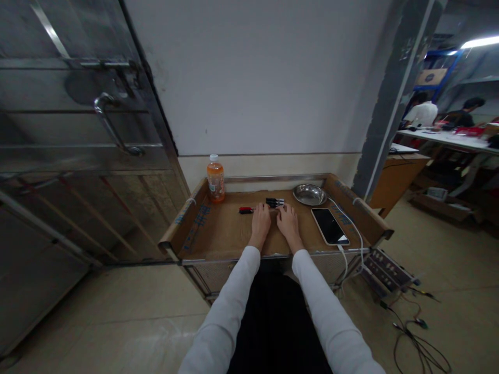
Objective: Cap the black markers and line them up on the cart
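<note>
Both my hands are palm down on the brown cardboard surface (222,231), with fingers forward. My left hand (260,223) is open, its fingertips beside the right ends of a red pen (245,209) and a black pen (245,212). My right hand (288,223) is also open, and its fingertips are close to the silvery ends of several black pens (274,201) lying side by side just beyond the hands. Whether the fingertips press on any pen is too small to tell. The hands partly hide the gap between the pen groups.
An orange drink bottle (215,179) stands at the back left. At right are a shallow metal bowl (309,194) and a phone (330,227) with a white cable (356,228). Raised cardboard sides (356,208) edge the surface. Cables (417,337) lie on the floor.
</note>
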`<state>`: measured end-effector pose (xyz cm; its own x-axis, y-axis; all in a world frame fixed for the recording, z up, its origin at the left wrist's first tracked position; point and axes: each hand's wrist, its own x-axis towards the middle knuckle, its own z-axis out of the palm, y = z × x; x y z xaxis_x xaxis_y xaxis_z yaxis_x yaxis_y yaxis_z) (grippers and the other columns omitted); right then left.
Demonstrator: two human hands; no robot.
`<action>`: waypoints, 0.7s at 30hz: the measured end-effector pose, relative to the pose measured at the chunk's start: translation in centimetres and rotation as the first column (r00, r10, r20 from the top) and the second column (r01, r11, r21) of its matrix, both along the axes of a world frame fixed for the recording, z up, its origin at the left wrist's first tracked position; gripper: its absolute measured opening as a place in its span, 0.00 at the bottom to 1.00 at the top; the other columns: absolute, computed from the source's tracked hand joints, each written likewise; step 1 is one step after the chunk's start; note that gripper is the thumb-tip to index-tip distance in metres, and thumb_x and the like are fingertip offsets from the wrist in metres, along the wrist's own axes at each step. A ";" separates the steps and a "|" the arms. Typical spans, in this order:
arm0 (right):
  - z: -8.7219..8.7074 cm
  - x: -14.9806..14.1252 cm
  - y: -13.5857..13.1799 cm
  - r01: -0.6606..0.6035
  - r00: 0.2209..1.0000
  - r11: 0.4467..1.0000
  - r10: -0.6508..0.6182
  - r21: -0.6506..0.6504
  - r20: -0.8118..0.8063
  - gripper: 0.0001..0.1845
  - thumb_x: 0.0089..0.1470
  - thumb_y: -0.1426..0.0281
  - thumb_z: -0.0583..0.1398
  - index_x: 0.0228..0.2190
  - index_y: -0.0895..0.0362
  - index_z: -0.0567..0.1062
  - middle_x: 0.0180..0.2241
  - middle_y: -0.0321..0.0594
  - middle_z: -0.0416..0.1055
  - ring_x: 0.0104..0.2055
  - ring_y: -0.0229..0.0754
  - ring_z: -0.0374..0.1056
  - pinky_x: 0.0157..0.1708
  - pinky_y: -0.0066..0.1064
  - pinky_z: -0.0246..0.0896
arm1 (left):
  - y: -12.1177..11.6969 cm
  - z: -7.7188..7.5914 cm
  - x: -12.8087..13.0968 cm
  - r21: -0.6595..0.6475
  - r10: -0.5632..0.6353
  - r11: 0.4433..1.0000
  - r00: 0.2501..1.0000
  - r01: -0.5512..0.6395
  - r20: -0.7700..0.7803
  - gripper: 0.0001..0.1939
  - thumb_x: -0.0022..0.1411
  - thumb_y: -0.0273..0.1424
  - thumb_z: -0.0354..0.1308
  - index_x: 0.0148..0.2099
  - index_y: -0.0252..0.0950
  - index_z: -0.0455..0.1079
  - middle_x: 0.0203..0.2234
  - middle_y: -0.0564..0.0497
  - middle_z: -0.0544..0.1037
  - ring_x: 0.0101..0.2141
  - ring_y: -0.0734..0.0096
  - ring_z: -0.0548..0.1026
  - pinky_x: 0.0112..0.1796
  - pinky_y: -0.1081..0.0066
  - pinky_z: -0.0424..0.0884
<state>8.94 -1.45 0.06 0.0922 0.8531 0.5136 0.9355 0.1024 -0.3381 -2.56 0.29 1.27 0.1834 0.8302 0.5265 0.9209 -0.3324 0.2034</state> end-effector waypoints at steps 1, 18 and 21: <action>0.0 0.0 0.0 0.029 1.000 1.000 -0.029 0.004 -0.010 0.17 0.56 0.75 0.51 0.46 0.56 0.73 0.49 0.49 0.65 0.50 0.48 0.60 0.47 0.37 0.56 | 0.2 -0.1 0.1 -0.014 -0.047 0.999 0.999 0.047 -0.012 0.13 0.62 0.19 0.43 0.45 0.29 0.66 0.41 0.39 0.72 0.44 0.60 0.70 0.48 0.62 0.66; 0.2 0.2 -0.1 0.120 0.993 0.992 -0.119 -0.047 0.026 0.12 0.56 0.74 0.51 0.39 0.60 0.71 0.42 0.52 0.67 0.45 0.50 0.60 0.45 0.39 0.54 | 1.4 -1.1 -0.4 -0.084 -0.270 0.955 0.952 0.283 0.141 0.06 0.63 0.25 0.51 0.40 0.35 0.69 0.40 0.45 0.72 0.44 0.64 0.71 0.50 0.61 0.66; 0.3 0.2 -0.2 0.086 0.996 0.995 -0.085 -0.044 0.015 0.12 0.56 0.75 0.51 0.39 0.59 0.72 0.41 0.51 0.68 0.45 0.50 0.60 0.45 0.39 0.54 | 1.4 -1.1 -0.5 -0.094 -0.273 0.953 0.949 0.289 0.157 0.06 0.62 0.25 0.52 0.40 0.35 0.69 0.40 0.45 0.72 0.44 0.65 0.71 0.49 0.62 0.66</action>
